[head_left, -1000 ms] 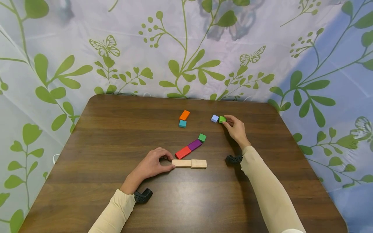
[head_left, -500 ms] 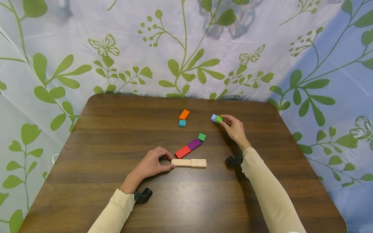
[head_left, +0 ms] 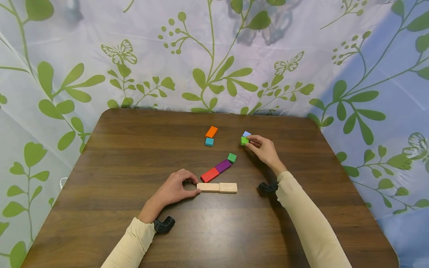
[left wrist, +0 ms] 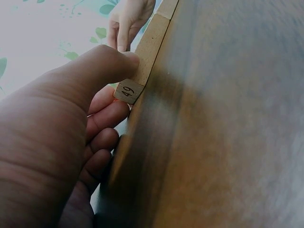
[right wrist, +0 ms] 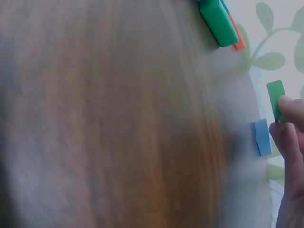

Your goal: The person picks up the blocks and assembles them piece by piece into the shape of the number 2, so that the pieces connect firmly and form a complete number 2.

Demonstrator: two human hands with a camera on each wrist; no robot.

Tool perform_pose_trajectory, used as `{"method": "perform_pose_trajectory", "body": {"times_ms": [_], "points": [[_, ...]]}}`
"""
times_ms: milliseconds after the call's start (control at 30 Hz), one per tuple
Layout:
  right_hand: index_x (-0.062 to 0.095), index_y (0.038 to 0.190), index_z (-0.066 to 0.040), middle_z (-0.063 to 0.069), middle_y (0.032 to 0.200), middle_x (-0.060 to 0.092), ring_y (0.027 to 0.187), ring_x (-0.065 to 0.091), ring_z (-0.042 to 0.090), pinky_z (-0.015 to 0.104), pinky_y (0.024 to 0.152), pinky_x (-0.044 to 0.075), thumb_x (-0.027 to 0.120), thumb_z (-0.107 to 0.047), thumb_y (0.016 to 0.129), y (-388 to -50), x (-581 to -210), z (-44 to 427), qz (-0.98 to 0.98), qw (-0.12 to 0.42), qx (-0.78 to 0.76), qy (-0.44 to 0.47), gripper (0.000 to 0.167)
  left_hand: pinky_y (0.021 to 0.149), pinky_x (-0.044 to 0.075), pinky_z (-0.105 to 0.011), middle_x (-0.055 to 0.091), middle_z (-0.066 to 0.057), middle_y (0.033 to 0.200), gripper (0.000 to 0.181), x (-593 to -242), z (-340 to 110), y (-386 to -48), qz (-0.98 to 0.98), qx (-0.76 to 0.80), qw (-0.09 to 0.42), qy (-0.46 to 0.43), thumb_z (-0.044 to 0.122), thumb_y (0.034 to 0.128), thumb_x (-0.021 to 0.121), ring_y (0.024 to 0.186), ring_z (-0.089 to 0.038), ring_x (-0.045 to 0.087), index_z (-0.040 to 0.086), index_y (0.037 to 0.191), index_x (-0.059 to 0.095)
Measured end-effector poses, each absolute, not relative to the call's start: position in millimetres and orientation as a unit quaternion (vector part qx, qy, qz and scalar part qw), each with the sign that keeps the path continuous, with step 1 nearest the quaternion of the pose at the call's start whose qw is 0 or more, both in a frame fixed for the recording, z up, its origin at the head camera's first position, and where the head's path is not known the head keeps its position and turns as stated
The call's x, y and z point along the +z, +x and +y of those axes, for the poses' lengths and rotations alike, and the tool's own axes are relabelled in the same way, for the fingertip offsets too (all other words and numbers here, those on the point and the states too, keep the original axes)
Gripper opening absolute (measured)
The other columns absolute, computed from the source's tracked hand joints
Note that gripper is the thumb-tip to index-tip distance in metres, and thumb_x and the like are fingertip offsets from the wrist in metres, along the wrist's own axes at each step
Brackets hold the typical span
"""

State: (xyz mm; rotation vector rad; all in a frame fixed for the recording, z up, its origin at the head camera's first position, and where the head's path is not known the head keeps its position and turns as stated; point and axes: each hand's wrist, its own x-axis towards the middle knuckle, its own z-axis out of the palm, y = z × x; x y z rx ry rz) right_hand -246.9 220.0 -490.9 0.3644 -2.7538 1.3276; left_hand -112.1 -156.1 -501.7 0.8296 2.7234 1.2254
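My right hand pinches a light green block between thumb and fingertips. In the right wrist view this green block appears raised off the tabletop. Just behind it lies a pale blue block, partly hidden. My left hand holds the left end of a plain wooden block, thumb on one side and fingers on the other. Its end face is marked 49 in the left wrist view, where the wooden block shows close up. A second wooden block adjoins it end to end on the right.
Behind the wooden pair, a red block, a purple block and a dark green block form a slanting row. Farther back, an orange block touches a teal block. A patterned curtain hangs behind the table.
My right hand has carried the light green block leftward, from the right of the pale blue block to in front of it. The left hand and the wooden blocks have stayed put.
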Motion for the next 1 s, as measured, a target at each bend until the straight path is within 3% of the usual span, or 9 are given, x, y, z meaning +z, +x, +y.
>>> {"method": "perform_pose_trajectory", "body": {"times_ms": [500,1000], "points": [[0.071,0.126,-0.006,0.014,0.126,0.072,0.117,0.070,0.028,0.034,0.096,0.056,0.075,-0.016,0.096,-243.6,-491.1,202.6,-0.891,-0.017,0.425,0.159,0.032,0.081,0.052,-0.028,0.068,0.010,0.095,0.022,-500.2,-156.9,-111.6,0.876,0.398,0.015,0.271,0.030,0.0841,0.087,0.091,-0.009,0.057,0.022,0.097,0.072],[0.072,0.124,-0.007,0.013,0.124,0.072,0.116,0.070,0.028,0.034,0.095,0.056,0.075,-0.015,0.095,-240.6,-495.7,194.5,-0.890,-0.026,0.418,0.180,0.030,0.080,0.052,-0.028,0.068,0.010,0.095,0.021,-500.8,-156.0,-111.6,0.877,0.399,0.022,0.268,0.030,0.0848,0.087,0.091,-0.009,0.057,0.022,0.097,0.072]]}}
